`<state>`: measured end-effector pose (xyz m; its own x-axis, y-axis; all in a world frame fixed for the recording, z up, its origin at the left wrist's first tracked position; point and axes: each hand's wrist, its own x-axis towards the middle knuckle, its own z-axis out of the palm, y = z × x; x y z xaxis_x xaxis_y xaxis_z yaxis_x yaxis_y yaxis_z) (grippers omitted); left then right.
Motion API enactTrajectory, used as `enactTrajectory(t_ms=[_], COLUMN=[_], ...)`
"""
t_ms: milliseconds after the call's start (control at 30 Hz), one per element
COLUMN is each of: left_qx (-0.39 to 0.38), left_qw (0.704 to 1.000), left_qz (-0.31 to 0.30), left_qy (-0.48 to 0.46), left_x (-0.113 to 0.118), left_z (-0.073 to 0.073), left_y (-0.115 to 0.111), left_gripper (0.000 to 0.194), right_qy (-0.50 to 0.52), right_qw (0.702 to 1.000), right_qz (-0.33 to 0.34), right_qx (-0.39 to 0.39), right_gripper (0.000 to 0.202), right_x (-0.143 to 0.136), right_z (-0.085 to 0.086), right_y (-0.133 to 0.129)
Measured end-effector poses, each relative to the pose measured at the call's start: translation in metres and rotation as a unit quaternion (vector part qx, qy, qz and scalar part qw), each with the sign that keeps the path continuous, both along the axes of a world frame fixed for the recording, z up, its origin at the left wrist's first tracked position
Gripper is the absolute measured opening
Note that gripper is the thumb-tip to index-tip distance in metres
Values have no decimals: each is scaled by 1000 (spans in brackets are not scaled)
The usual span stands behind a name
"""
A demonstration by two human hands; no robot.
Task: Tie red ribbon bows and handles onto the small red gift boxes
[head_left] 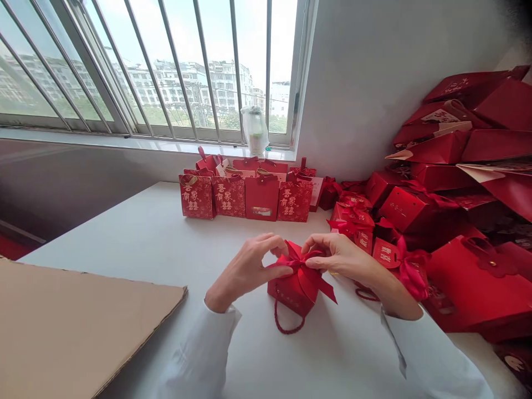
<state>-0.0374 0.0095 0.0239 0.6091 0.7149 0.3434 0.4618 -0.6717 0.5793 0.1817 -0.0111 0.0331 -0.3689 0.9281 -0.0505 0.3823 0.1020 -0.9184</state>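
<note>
A small red gift box (293, 291) stands on the white table in front of me, with a dark red cord handle (290, 331) hanging down its near side. On its top is a red ribbon bow (326, 288), one tail of which trails to the right. My left hand (257, 263) pinches the left part of the bow between thumb and fingers. From the other side, my right hand (338, 256) has its thumb and fingers closed on the bow's right loop. The fingers partly cover the knot.
Several red gift bags (224, 197) stand in rows at the table's back, below the barred window. Red boxes and bags (415, 216) pile high on the right. A cardboard sheet (83, 327) covers the left front. A plastic-wrapped cup (255, 133) sits on the windowsill.
</note>
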Motion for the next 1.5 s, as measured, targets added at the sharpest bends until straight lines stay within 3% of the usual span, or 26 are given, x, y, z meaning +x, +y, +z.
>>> enactTrajectory(t_ms=[167,267,467,567,733,833,900,1067,1233,1500], left_qx=[25,67,273,326,236,168,137,93,-2,-147], left_qw=[997,991,948,933,964,984,990,980,987,978], left_qz=[50,64,86,72,44,17,36,169,153,143], left_qy=[56,101,141,134,114,56,5,-49,-46,-35], left_x=[4,5,4,3,-3,1,11,43,48,43], left_z=[-8,-8,-15,-21,-15,-5,-1,-13,-26,-18], left_y=[-13,-19,-23,-26,-35,-38,-36,-22,-14,-10], left_gripper=[7,14,25,24,25,19,14,16,7,7], right_qy=[1,9,23,30,37,30,19,23,5,18], right_qw=[1000,999,999,998,998,999,999,998,996,997], right_qz=[-26,-32,-49,-58,-41,-34,-30,-11,-18,-17], right_qx=[-6,-10,4,8,10,24,29,53,85,70], right_gripper=[16,14,6,6,6,7,10,11,10,10], right_x=[-3,-4,-2,-3,-3,-3,-3,-1,2,1], right_z=[0,-4,-5,-6,-10,-9,-8,-9,-11,-11], right_y=[1,5,8,10,12,11,9,9,11,10])
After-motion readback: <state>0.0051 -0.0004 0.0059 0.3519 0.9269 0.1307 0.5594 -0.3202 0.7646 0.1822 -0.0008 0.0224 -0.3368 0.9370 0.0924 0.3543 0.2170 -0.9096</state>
